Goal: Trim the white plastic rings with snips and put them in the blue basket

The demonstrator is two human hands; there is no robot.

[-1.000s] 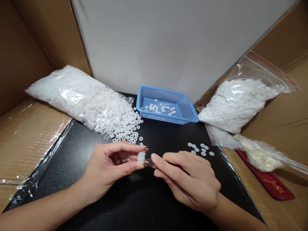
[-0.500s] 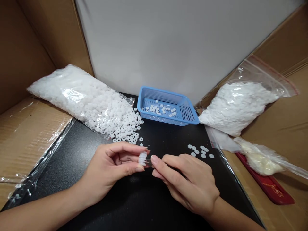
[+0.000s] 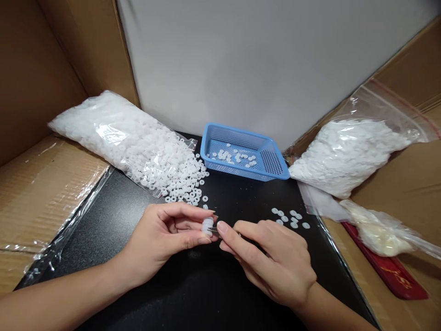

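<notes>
My left hand (image 3: 161,241) pinches a short stack of white plastic rings (image 3: 207,223) between thumb and fingertips. From the right, my right hand (image 3: 275,259) grips slim metal tweezers (image 3: 214,229), their tips against the side of the stack. Most of the tweezers is hidden by the fingers. Just beyond my left hand, loose white rings (image 3: 186,186) spill from a clear plastic bag (image 3: 113,131) full of them. Several pale discs (image 3: 284,218) lie on the black table past my right hand.
A blue perforated basket (image 3: 246,174) holding some white pieces stands against the pale wall. At right are a filled zip bag (image 3: 347,151), a smaller bag with yellowish contents (image 3: 382,234) and a red case (image 3: 401,278). Cardboard (image 3: 44,184) borders the black table (image 3: 165,299).
The whole view has shifted slightly, with everything a little farther right. Spacing between the rings in the stack looks narrower, and the tweezers' tips now meet its side lower down. Both hands keep their grips.
</notes>
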